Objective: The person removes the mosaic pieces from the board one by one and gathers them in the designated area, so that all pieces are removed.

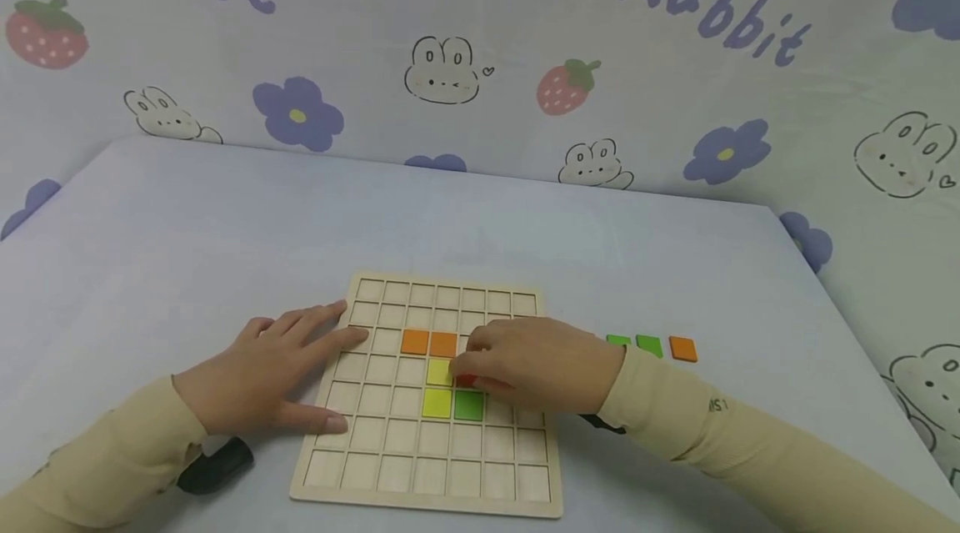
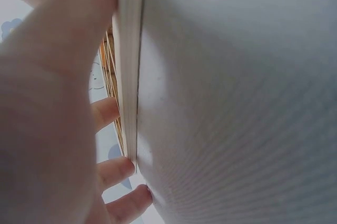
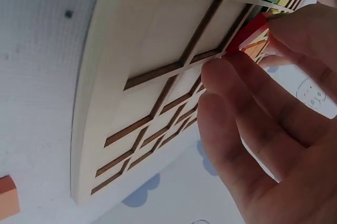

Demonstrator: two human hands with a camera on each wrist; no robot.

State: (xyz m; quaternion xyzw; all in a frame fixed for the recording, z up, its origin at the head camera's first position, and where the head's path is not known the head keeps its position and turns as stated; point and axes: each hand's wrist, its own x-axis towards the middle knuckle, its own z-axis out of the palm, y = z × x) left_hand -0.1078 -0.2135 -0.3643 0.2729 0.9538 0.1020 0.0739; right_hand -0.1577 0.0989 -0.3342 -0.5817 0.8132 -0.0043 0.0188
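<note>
My right hand (image 1: 540, 362) pinches a red square tile (image 1: 467, 381) between thumb and fingers, over a cell right of the upper yellow tile (image 1: 438, 372). In the right wrist view the red tile (image 3: 247, 33) sits tilted at the fingertips, partly covered by them. The wooden grid board (image 1: 420, 498) also holds two orange tiles (image 1: 429, 343) side by side, a second yellow tile (image 1: 437, 403) and a green tile (image 1: 468, 406). Along the board's left edge lies my left hand (image 1: 273, 366), fingers spread, with thumb and forefinger resting on the frame.
Right of the board, two green tiles (image 1: 649, 346) and an orange tile (image 1: 683, 349) lie in a row on the white tabletop (image 1: 300, 208); my right forearm partly hides the green ones. Behind the table hangs a patterned cloth (image 1: 495, 16) with rabbits, flowers and strawberries.
</note>
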